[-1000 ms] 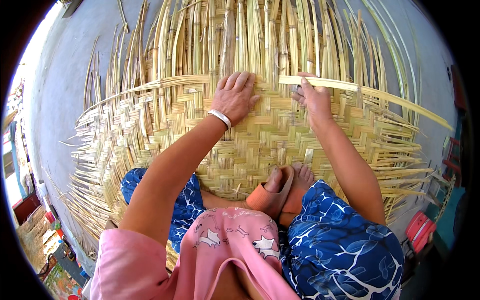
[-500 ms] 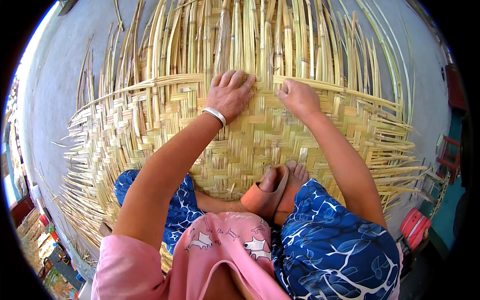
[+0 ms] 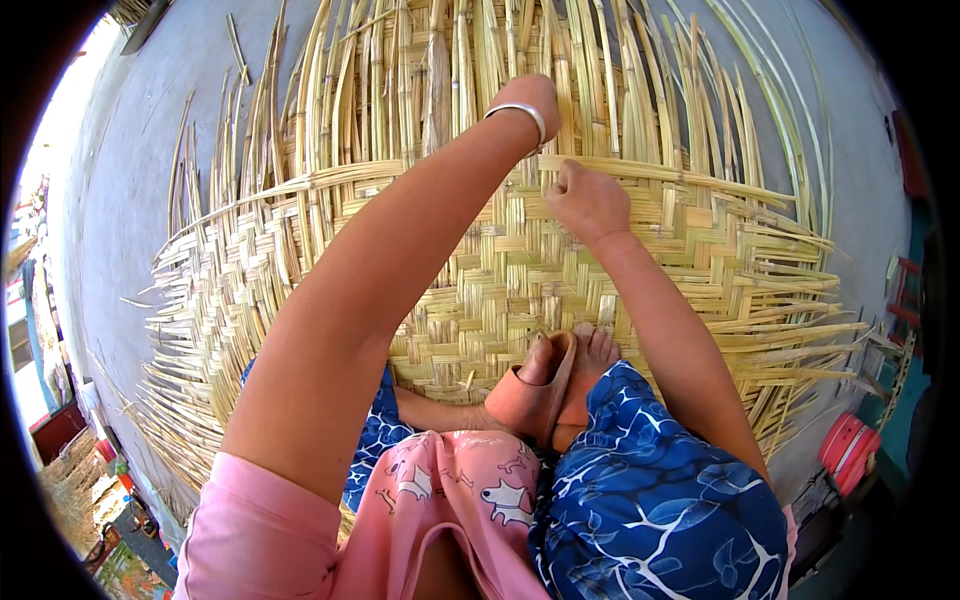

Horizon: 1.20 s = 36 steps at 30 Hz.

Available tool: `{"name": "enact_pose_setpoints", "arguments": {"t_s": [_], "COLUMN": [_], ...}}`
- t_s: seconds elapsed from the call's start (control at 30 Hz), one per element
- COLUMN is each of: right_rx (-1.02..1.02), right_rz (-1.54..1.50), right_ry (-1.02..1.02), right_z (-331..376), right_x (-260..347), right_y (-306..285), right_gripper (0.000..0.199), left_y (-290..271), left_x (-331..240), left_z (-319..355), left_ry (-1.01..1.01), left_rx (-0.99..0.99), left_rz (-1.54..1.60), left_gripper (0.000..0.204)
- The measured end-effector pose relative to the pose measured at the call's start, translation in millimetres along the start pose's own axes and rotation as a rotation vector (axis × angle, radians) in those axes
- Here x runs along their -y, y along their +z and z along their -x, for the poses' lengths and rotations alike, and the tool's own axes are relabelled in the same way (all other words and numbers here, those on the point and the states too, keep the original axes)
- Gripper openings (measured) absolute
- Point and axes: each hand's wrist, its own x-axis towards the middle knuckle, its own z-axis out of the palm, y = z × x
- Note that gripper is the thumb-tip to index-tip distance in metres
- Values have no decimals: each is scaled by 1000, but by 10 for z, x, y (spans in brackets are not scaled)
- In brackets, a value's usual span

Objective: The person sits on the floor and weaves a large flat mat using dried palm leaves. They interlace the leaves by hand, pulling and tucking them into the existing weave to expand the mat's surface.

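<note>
A partly woven mat [image 3: 480, 300] of pale yellow split-cane strips lies on the ground before me. Its near part is a tight zigzag weave; beyond, loose lengthwise strips [image 3: 375, 100] run away from me. My left hand [image 3: 530, 95], with a silver bangle at the wrist, is bent down among these loose strips; its shape is closed, but its fingers and what they grip are hidden. Just nearer and to the right, my right hand [image 3: 590, 203] is closed at the crosswise strip [image 3: 680, 175], its thumb and forefinger pinched together at the weaving edge.
My bare foot [image 3: 595, 350] and an orange-brown slipper [image 3: 530, 395] rest on the near weave. Grey floor [image 3: 130, 200] surrounds the mat. Cut strip ends stick out at both sides. A pink-red round object [image 3: 850, 450] stands at the right; assorted items lie at the lower left.
My left hand has moved forward and right, from lying over the weaving edge to the loose strips beyond it. My right hand has stayed nearly in place.
</note>
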Motion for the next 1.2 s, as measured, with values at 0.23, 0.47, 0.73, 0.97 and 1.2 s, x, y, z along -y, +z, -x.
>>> {"name": "enact_pose_setpoints", "arguments": {"t_s": [0.23,0.47,0.73,0.97,1.2], "right_rx": [54,60,-4,27,86], "right_rz": [-232,-80,-5,21,56], "right_ry": [-148,-135,-156,-162,-155], "right_z": [-23,10,48,6,-142], "right_x": [-203,-110,-62,-29,102], "right_y": [13,-29,26,-11,-79], "right_gripper": [20,22,20,21,21], "left_y": [60,-315,-18,272,325], "left_x": [214,205,228,260,310], "left_z": [-491,-155,-130,-165,-104], "left_ry": [-127,-114,113,46,31], "left_rx": [114,454,142,-55,-92], "left_rz": [297,719,509,506,695], "left_gripper": [27,29,28,34,44]}}
